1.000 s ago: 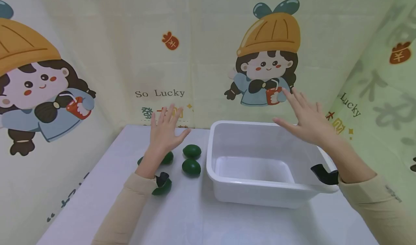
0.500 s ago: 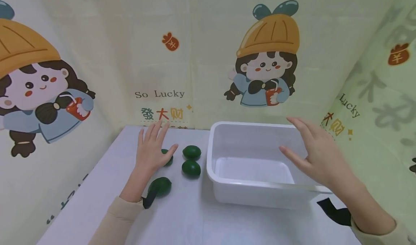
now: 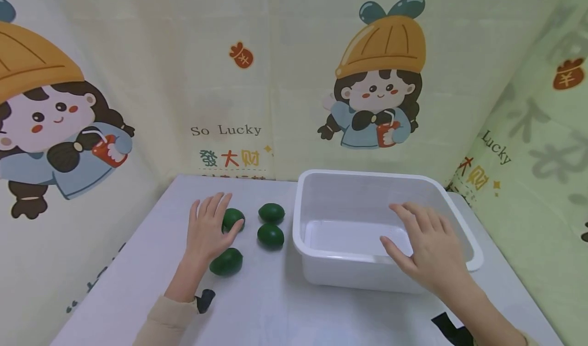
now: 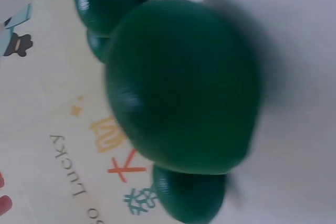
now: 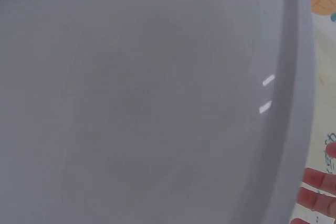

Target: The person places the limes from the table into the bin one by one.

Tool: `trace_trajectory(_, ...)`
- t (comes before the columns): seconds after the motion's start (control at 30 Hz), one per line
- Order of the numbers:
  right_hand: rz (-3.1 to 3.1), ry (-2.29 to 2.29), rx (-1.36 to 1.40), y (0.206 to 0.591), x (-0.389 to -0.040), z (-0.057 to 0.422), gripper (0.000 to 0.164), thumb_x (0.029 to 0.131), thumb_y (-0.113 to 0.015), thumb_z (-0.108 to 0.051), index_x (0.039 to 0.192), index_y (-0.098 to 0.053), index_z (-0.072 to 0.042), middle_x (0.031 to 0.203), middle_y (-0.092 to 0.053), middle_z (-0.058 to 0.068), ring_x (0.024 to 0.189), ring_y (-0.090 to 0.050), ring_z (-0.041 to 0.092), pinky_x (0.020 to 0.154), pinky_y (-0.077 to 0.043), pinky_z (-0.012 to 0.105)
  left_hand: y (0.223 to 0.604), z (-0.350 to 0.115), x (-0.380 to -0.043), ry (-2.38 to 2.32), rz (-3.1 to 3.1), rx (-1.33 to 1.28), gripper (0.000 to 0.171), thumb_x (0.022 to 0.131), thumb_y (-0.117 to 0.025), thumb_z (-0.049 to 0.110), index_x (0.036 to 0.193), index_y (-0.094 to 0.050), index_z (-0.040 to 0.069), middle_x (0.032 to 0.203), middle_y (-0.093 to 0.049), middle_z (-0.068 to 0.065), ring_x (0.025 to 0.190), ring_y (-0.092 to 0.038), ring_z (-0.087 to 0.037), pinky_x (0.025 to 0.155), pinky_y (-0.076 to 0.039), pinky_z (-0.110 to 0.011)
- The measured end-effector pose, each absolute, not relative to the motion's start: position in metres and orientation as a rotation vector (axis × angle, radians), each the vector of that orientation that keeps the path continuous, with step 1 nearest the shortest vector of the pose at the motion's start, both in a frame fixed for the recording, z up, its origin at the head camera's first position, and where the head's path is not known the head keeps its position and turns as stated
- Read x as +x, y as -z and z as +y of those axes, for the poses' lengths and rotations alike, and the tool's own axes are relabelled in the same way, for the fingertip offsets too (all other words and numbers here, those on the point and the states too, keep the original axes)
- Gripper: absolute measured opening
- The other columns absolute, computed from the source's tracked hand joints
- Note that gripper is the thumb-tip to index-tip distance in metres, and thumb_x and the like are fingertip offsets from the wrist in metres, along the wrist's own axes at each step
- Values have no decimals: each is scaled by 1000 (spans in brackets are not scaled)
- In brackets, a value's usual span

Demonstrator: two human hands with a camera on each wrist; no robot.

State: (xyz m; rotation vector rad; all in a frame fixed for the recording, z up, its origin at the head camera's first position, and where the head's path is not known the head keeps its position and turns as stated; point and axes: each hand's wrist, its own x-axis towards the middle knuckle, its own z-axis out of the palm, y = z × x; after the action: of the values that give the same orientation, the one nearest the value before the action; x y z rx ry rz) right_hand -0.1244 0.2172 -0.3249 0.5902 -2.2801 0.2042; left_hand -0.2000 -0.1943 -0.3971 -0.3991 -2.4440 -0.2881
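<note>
Dark green limes lie on the table left of a white plastic basin: a near lime (image 3: 227,262), a lime (image 3: 234,219) partly behind my left thumb, and two limes (image 3: 271,236) close together nearer the basin. My left hand (image 3: 206,231), fingers spread and relaxed, hovers over the left side of this group and grips nothing. In the left wrist view one lime (image 4: 184,87) fills the middle. My right hand (image 3: 434,249) is at the near right side of the basin (image 3: 367,264), thumb and fingers apart, holding nothing. In the right wrist view the basin's outer wall (image 5: 157,103) fills most of the picture.
A white cloth covers the table (image 3: 257,305). Behind it hangs a printed backdrop (image 3: 294,80) with cartoon figures, also along both sides. Black straps (image 3: 205,301) hang at both wrists.
Both hands have come down and back towards me; the left also moved left, lower over the limes, and the right dropped from above the basin's far rim to its near right. Limes and basin stayed put.
</note>
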Motion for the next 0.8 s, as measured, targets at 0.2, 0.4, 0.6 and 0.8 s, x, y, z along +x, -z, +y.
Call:
trace_trajectory(0.2,-2150,-203,581,343,-123,212,59,89,-33,-54,106,-58,-3,99,-56,15,87,-51,34,72,-38,48,414,-200,-196,273,-2449,-407,64,78,-55,44,129,-46,6,124,-50,-18,113,-41,-35,100,-21,-55)
trace_trajectory(0.4,-2030,-271,558,358,-124,212,52,88,-39,-48,95,-59,-1,90,-57,15,79,-51,34,67,-36,47,433,-208,-196,271,-2411,-469,60,81,-46,46,122,-51,3,117,-52,-19,104,-44,-36,92,-28,-53)
trace_trajectory(0.6,-1977,-275,525,368,-123,214,48,87,-40,-47,89,-59,-2,82,-56,14,71,-49,35,62,-33,44,447,-218,-193,267,-2471,-541,57,82,-48,45,120,-53,3,118,-53,-17,105,-45,-34,90,-29,-50)
trace_trajectory(0.8,-1939,-251,533,379,-124,214,43,87,-40,-42,86,-59,-4,80,-55,13,66,-47,34,58,-30,43,456,-228,-189,207,-2560,-595,55,76,-59,39,120,-55,5,118,-56,-15,107,-47,-33,91,-29,-49)
